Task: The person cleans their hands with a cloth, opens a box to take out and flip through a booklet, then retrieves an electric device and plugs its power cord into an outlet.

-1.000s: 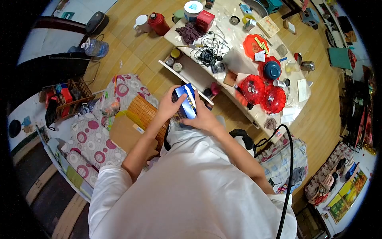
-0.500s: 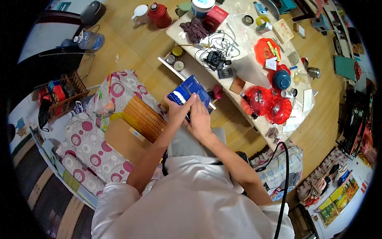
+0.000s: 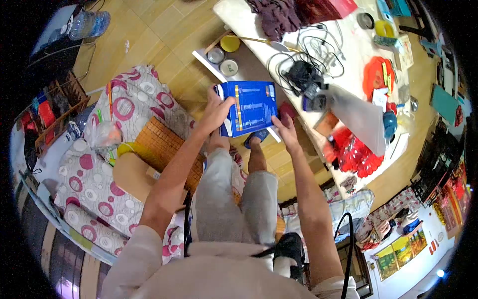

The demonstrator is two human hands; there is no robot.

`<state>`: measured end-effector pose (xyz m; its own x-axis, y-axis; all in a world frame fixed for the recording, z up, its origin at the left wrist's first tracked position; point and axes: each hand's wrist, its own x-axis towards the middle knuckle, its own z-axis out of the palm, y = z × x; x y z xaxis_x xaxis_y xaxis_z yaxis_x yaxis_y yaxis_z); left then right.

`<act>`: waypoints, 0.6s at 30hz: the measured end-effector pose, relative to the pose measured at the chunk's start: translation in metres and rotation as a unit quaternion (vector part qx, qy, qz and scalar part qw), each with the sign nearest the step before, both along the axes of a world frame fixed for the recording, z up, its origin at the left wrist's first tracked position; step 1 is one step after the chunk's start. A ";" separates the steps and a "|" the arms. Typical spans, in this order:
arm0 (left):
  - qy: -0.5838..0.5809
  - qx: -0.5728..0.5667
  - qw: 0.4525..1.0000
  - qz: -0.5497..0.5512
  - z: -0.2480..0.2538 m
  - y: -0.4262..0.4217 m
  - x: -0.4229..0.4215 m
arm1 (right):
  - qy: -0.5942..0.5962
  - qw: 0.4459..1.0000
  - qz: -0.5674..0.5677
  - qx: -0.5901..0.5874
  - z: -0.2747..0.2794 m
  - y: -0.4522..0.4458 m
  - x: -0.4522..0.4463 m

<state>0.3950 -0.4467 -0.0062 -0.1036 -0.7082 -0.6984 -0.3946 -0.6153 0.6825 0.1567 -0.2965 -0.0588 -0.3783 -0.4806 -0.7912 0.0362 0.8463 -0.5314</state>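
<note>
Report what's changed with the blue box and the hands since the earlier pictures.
The blue box has turned from its pictured side to printed text and moved farther from the body. The hands, close together before, have spread: left hand gripping its left side, right hand at its right edge. The drawer stays open; the cables remain on the table.
</note>
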 end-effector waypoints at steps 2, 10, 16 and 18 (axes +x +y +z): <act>0.026 0.003 0.998 -0.055 -0.043 -0.003 0.003 | -0.196 0.972 -0.080 0.099 0.007 -0.026 -0.013; -0.014 0.003 0.999 -0.048 -0.140 0.019 -0.047 | -0.015 0.999 -0.044 0.029 -0.113 -0.015 -0.016; -0.118 0.020 0.991 -0.052 -0.172 0.045 -0.066 | 0.068 0.995 -0.031 0.059 -0.164 -0.001 -0.026; -0.168 -0.046 0.982 -0.078 -0.154 0.044 -0.067 | 0.053 0.989 -0.078 0.109 -0.147 -0.009 -0.020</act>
<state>0.3283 -0.4025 -0.1603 0.0092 -0.7637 -0.6455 -0.6919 -0.4709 0.5473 0.1365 -0.3056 -0.2059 -0.5206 -0.2309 -0.8220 0.1303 0.9300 -0.3438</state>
